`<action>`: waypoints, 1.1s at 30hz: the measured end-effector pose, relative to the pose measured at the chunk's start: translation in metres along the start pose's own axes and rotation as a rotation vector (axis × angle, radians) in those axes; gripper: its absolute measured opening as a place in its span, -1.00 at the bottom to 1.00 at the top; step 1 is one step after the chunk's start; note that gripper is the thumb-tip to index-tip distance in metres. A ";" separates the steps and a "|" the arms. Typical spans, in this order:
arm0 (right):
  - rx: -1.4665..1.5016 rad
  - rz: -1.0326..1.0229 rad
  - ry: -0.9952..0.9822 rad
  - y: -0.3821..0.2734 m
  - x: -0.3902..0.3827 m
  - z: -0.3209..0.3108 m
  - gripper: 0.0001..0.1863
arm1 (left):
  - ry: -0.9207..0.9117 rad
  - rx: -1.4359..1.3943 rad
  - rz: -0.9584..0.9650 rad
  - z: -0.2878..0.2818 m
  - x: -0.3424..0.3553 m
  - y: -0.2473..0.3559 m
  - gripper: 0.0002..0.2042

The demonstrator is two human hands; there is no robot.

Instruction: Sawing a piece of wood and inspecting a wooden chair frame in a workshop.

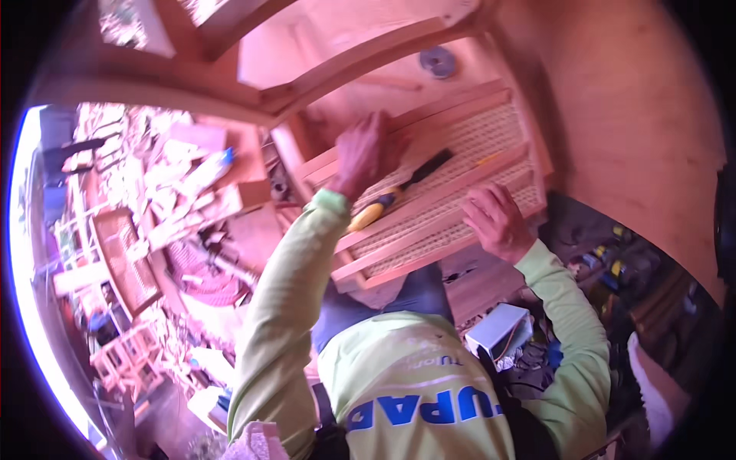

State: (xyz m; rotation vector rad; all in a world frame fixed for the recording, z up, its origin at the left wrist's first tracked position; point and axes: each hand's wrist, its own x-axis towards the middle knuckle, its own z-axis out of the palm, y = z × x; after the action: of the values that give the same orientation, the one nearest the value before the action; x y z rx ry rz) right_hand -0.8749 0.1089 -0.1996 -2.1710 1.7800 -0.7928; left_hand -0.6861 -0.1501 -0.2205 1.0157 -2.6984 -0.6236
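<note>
1. Nearest the lens, wore a pale green long-sleeved shirt point(414, 366), with both sleeves stretched out toward the work.
2. Had a slatted wooden panel point(410, 239) with woven infill directly ahead, near edge over the dark trousers point(423, 295), slats rising from lower left to upper right.
3. Held the left hand point(362, 152) over the panel's far left part, with wrist bent and fingers angled downward; showed too little of the fingertips to tell pinching from resting.
4. Held the right hand point(497, 220) at the panel's right part, palm down, with fingers loosely bent and slightly parted (nothing visible in the grasp).
5. Had a yellow-handled tool point(392, 194) lying on the panel between both hands, long axis roughly along the slats, handle at lower left, dark blade at upper right.
6. Had the handle just on the body side of the left hand, clearly nearer to it than to the right.
7. Had a grey disc point(438, 62) beyond the panel and scattered wood scraps point(178, 184) off to the left.
</note>
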 end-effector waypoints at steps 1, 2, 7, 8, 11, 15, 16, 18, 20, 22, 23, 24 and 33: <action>0.018 -0.032 -0.054 -0.009 -0.007 0.012 -0.44 | 0.050 0.007 0.050 0.003 0.000 -0.006 -0.45; 0.047 -0.076 -0.038 -0.017 -0.007 0.019 -0.44 | 0.104 0.013 0.108 0.000 -0.001 -0.011 -0.39; 0.040 -0.095 -0.115 -0.033 -0.012 0.053 -0.38 | 0.260 -0.200 0.102 -0.084 -0.025 0.014 -0.34; 0.039 -0.089 -0.111 -0.037 -0.012 0.056 -0.38 | 0.242 -0.268 0.067 -0.107 -0.042 0.021 -0.46; 0.046 -0.155 -0.116 -0.053 0.006 0.070 -0.38 | 0.298 -0.348 -0.071 -0.148 -0.116 0.024 -0.64; -0.005 -0.172 -0.141 -0.067 0.031 0.083 -0.56 | 0.315 -0.335 -0.291 -0.156 -0.262 0.010 -0.73; 0.014 -0.147 -0.119 -0.069 0.032 0.087 -0.58 | 0.307 -0.227 -0.321 -0.152 -0.301 0.000 -0.73; 0.056 -0.104 -0.089 -0.075 0.026 0.084 -0.70 | 0.356 -0.230 -0.524 -0.152 -0.351 -0.004 -0.74; 0.091 -0.136 -0.091 -0.101 0.026 0.060 -0.59 | 0.580 -0.186 -0.617 -0.141 -0.397 -0.025 -0.75; 0.132 -0.103 -0.079 -0.118 0.023 0.046 -0.58 | 0.735 -0.217 -0.690 -0.146 -0.420 -0.051 -0.76; 0.163 -0.091 -0.066 -0.128 0.032 0.043 -0.58 | 0.794 -0.150 -0.743 -0.155 -0.432 -0.063 -0.77; 0.193 -0.077 -0.055 -0.138 0.045 0.039 -0.58 | 0.853 -0.086 -0.796 -0.162 -0.443 -0.075 -0.77; 0.197 -0.294 0.095 -0.250 0.271 0.077 -0.52 | 0.826 0.361 -0.705 -0.221 -0.490 -0.246 -0.64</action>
State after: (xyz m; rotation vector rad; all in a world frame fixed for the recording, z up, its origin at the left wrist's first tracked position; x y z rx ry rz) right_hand -0.5924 -0.1036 -0.0688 -2.3220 1.3690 -1.1028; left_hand -0.1057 -0.0609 -0.1482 1.8260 -1.7177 0.2130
